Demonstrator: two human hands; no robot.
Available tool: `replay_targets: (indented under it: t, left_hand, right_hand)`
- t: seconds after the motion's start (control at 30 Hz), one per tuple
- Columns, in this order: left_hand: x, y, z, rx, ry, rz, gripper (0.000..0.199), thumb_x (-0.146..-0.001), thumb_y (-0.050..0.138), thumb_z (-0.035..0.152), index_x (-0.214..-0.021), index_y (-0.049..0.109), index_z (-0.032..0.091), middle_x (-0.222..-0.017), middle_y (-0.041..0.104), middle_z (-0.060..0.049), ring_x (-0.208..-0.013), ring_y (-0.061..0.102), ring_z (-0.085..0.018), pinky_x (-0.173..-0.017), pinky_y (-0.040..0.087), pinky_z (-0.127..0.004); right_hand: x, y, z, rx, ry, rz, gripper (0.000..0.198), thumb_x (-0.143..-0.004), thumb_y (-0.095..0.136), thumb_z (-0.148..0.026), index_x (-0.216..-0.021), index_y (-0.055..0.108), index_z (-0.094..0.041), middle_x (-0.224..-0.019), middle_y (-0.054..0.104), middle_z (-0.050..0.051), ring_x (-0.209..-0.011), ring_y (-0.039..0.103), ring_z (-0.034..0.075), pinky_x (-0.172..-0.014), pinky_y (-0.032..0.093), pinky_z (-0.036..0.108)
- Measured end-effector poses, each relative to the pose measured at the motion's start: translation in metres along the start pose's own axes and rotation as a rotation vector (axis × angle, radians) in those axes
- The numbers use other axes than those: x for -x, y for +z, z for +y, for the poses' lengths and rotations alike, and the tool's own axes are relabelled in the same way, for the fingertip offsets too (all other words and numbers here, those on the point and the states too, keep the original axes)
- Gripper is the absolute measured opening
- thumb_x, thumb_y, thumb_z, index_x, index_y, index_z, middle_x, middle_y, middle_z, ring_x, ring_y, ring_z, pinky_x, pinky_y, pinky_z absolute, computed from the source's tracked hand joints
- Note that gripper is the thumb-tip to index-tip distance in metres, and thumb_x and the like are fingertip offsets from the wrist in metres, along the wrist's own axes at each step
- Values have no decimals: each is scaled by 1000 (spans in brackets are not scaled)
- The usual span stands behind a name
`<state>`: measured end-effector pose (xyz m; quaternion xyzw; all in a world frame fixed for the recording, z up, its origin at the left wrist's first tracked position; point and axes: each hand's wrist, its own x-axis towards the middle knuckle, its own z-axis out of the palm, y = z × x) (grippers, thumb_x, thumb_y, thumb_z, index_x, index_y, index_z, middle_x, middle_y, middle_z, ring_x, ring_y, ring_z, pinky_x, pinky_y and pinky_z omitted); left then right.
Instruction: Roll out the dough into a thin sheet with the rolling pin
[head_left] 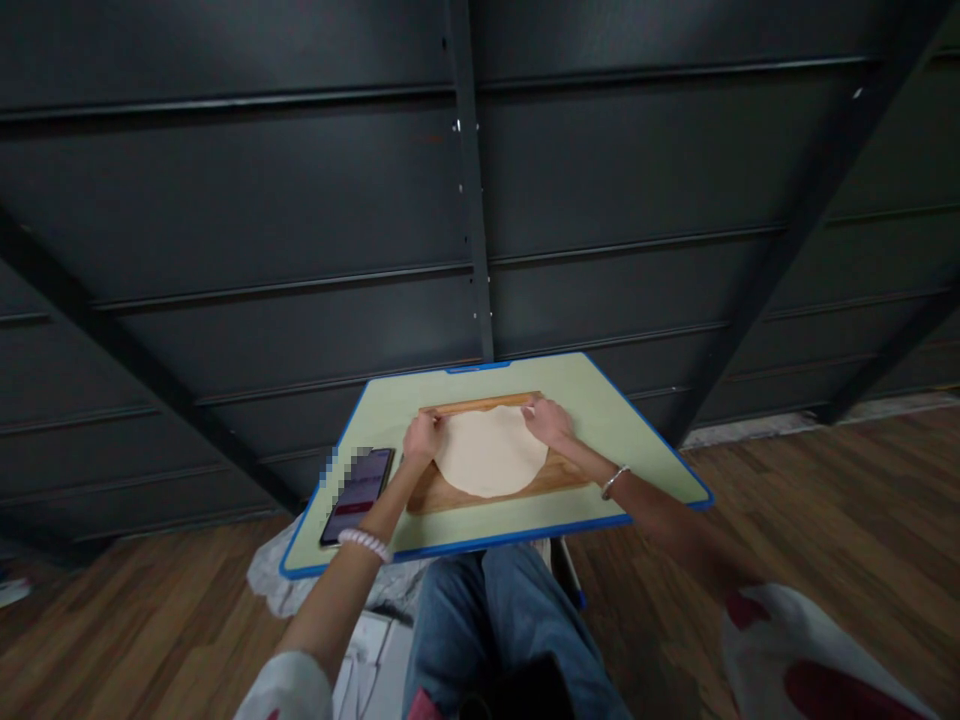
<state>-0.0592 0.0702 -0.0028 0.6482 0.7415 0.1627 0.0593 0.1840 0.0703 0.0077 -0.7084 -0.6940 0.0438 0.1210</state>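
A thin, round sheet of pale dough [491,455] lies on a wooden board [442,497]. My left hand [424,437] is closed at the far left edge of the sheet, its fingers pinching the rim. Across from it, my right hand [550,422] pinches the far right edge, with the fingertips partly hidden. Between the two hands the far rim of the dough looks slightly wavy. A strip of bare wood shows beyond it, along the far side of the board.
The board rests on a small light-green table [630,455] with a blue rim. A phone [360,495] lies by my left forearm. Dark metal panels [300,200] rise behind the table. My knees are under the near edge, and crumpled plastic [277,570] hangs at the left.
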Motion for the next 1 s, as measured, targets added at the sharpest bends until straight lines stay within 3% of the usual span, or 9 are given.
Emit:
replay_targets:
  t: [0.33,0.47,0.57,0.7,0.77,0.87,1.0]
  left_hand:
    - [16,4,4,-74,16,93,29,-92,35,27,-106,59,18,-92,67,-12,-85,65,-25,-68,46,-31]
    - [26,-2,8,-131,75,175,29,-89,35,21,-109,56,15,-108,60,-15,-99,59,-26,-80,45,-36]
    - [34,-4,21,-191,209,229,30,-85,37,15,-108,56,13,-111,57,-15,-109,53,-26,-90,41,-38]
    - [41,11,49,-141,393,136,39,-88,37,24,-122,50,11,-129,51,-15,-123,42,-24,-103,31,-38]
    - [41,22,57,-125,361,33,47,-89,33,26,-132,42,9,-140,41,-15,-131,34,-24,-108,24,-38]
    - [41,31,55,-124,281,-66,52,-91,28,30,-139,34,10,-147,32,-12,-136,26,-23,-112,16,-41]
    - [41,29,39,-114,241,-68,54,-92,24,35,-141,32,15,-149,29,-8,-137,23,-22,-112,14,-44]
  right_hand:
    - [4,4,3,21,-12,13,33,-94,32,-33,-109,57,-17,-98,67,13,-89,65,24,-71,47,31]
    - [9,1,8,48,-27,102,30,-94,31,-21,-118,47,-16,-101,65,13,-91,63,22,-75,45,32]
    - [13,4,2,70,-147,193,30,-93,30,-16,-115,50,-15,-114,59,15,-107,55,22,-88,41,33]
    - [19,19,-18,3,-473,118,40,-94,24,-22,-125,48,-13,-133,50,13,-124,42,20,-104,27,35]
    - [21,27,-26,-27,-580,35,46,-94,21,-23,-133,42,-12,-142,41,11,-131,33,17,-109,20,34]
    - [19,33,-26,-61,-571,-56,50,-94,19,-30,-139,36,-14,-147,33,8,-135,26,16,-111,15,34]
    - [17,33,-13,-72,-473,-74,55,-94,19,-39,-142,31,-13,-149,30,8,-136,24,18,-111,13,35]
